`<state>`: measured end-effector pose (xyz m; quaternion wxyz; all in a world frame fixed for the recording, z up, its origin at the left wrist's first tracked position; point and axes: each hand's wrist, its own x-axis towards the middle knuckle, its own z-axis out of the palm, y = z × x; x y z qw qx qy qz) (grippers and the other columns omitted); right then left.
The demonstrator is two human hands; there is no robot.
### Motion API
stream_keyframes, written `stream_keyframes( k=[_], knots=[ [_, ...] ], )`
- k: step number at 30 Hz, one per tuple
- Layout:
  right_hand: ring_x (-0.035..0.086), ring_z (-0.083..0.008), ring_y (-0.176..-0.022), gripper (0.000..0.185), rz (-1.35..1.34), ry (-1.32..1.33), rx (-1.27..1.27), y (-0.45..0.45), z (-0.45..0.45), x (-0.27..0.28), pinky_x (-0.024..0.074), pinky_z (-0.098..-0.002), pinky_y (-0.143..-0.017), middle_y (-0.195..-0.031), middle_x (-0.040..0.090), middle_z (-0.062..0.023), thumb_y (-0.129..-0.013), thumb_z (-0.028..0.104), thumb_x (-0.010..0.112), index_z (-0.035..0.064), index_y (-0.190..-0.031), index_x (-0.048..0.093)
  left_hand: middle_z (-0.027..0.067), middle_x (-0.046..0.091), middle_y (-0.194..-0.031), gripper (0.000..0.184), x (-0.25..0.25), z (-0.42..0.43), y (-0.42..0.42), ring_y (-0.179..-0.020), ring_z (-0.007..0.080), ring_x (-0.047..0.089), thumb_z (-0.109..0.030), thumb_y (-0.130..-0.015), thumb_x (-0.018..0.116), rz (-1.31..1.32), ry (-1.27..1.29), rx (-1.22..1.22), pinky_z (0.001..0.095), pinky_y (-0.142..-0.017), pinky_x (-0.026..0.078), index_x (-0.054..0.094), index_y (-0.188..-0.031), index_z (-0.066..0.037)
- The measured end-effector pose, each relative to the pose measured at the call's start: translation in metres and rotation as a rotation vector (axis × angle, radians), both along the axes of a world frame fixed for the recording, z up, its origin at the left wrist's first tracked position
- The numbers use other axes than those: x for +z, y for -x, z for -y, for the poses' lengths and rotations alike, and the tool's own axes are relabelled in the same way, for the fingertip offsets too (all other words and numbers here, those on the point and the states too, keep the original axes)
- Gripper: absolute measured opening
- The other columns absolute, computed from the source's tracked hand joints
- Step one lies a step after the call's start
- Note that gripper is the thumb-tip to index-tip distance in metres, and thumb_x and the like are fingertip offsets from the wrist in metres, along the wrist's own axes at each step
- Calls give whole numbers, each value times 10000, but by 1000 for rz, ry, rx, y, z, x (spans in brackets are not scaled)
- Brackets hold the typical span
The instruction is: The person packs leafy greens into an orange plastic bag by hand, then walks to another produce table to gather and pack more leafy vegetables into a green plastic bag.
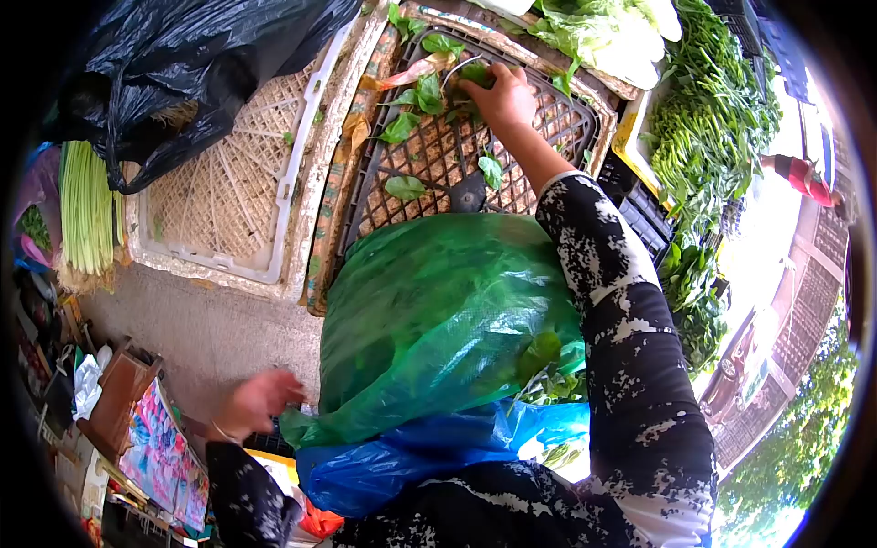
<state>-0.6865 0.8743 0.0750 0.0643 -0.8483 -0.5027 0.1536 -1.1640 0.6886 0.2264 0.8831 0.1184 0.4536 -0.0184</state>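
My right hand point(502, 96) reaches over a black plastic crate point(548, 137), fingers bent and closed on a green leaf point(475, 71). Around it lie more loose leaves point(427, 93) and a pinkish, withered leaf point(420, 68). A large translucent green plastic bag point(438, 310), full of leafy greens, covers the crate's near side. At its lower left corner, my left hand point(260, 400) is blurred; its fingers do not show clearly, and I cannot tell whether it touches the bag. Below the green bag is a blue plastic bag point(402, 457).
A pale plastic crate point(219, 183) stands at left, partly under a black plastic bag point(183, 73). Long green stalks with roots point(89, 205) are beside it. Leafy greens point(708, 137) are piled at right, with lettuce point(603, 36) at the back. A person in red point(808, 181) is far right.
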Motion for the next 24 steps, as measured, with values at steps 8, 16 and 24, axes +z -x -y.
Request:
stream_keyframes(
  k=[8, 16, 24],
  knots=[
    [619, -226, -649, 277, -338, -261, 222, 4, 2, 11, 516, -333, -628, -749, 630, -105, -725, 199, 629, 85, -954, 521, 99, 528, -1062, 502, -61, -139, -169, -981, 184, 537, -144, -682, 725, -336, -957, -418, 324, -795, 484, 496, -1122, -66],
    [626, -305, -807, 566, -165, 5, 217, 58, 0, -1, 502, -386, -706, -873, 634, -155, -673, 444, 688, 72, -1070, 530, 145, 275, -1346, 660, -131, -155, -258, -1205, 315, 302, -197, -581, 779, -613, -1874, -902, 383, -945, 378, 500, -1179, -218],
    [617, -150, -711, 201, -632, -88, -114, 1, -7, 14, 524, -313, -711, -875, 607, -110, -714, 248, 667, 86, -811, 598, 8, 569, -950, 263, -160, -152, -243, -1012, 218, 473, -162, -627, 723, -419, -2046, -652, 373, -832, 396, 615, -857, -94]
  ],
)
